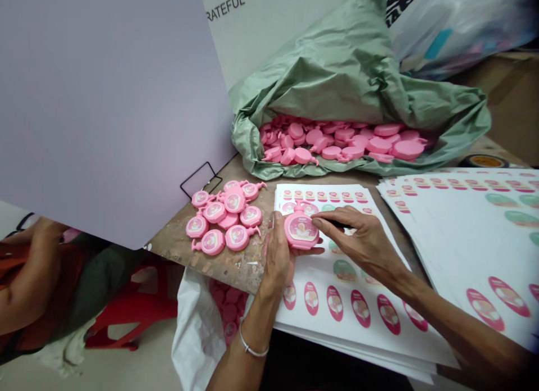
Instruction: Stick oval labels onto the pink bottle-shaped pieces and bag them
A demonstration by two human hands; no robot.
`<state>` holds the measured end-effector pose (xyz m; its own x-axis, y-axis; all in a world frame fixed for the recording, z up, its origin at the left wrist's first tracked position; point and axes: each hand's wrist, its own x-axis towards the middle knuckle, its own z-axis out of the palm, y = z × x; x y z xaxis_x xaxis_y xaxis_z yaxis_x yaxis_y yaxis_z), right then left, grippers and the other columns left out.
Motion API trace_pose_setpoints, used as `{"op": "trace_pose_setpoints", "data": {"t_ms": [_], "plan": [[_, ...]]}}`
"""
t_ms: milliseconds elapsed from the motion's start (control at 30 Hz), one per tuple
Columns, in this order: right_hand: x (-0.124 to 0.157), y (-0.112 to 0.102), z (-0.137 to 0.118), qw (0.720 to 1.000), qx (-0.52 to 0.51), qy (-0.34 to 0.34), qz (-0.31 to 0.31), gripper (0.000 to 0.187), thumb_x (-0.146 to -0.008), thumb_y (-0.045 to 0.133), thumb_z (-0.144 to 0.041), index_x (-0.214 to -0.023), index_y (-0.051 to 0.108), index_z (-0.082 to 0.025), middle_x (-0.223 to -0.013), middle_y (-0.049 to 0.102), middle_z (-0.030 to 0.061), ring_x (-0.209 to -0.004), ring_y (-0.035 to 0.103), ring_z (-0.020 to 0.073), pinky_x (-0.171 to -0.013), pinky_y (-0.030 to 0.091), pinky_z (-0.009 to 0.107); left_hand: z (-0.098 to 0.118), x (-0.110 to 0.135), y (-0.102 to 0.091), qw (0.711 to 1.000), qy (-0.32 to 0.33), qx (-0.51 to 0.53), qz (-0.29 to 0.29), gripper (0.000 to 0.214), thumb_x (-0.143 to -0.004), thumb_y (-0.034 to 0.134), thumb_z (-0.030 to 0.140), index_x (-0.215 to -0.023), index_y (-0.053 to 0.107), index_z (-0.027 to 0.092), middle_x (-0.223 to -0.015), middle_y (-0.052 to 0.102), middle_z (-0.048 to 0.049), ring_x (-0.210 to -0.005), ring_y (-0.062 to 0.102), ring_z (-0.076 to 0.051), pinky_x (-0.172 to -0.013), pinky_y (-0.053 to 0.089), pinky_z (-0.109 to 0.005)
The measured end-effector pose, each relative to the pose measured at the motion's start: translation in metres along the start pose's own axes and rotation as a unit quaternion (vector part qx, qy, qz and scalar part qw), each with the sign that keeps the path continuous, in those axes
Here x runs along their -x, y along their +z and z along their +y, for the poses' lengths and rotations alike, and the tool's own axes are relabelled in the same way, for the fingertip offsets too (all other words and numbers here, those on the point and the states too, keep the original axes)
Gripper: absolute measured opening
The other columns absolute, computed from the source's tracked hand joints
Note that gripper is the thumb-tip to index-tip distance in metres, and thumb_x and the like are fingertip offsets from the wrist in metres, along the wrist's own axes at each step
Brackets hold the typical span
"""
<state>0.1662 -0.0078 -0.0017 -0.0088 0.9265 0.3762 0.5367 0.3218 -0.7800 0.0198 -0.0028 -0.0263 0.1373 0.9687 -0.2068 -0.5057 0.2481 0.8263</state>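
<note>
My left hand (277, 256) grips a pink bottle-shaped plastic piece (300, 229) with a round sticker on its face, held over a stack of sticker sheets (337, 312). My right hand (362, 239) has its fingertips pressed down on the piece's right side, fingers together. Just to the left lies a pile of pink pieces with stickers on them (225, 217) on the worn wooden table (227, 262).
A green plastic bag (353, 82) full of plain pink pieces (341, 141) lies behind. More sticker sheets (463, 233) spread to the right. A white bag (202, 329) with pink pieces hangs below the table edge. Another person's arm (29, 278) is at the left, under a large grey board (101, 99).
</note>
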Motion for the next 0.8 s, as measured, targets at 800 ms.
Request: {"op": "trace_pose_setpoints", "data": {"t_ms": [800], "plan": [[-0.0019, 0.0023, -0.0008, 1.000, 0.018, -0.022, 0.008, 0.021, -0.084, 0.061, -0.041, -0.084, 0.073, -0.025, -0.080, 0.073, 0.0031, -0.075, 0.063, 0.0197, -0.071, 0.049, 0.036, 0.0050, 0.0017, 0.0028, 0.999, -0.011, -0.004, 0.030, 0.061, -0.087, 0.046, 0.062, -0.112, 0.064, 0.010, -0.101, 0.071, -0.0150, -0.083, 0.071, -0.026, -0.070, 0.061, -0.039]]}}
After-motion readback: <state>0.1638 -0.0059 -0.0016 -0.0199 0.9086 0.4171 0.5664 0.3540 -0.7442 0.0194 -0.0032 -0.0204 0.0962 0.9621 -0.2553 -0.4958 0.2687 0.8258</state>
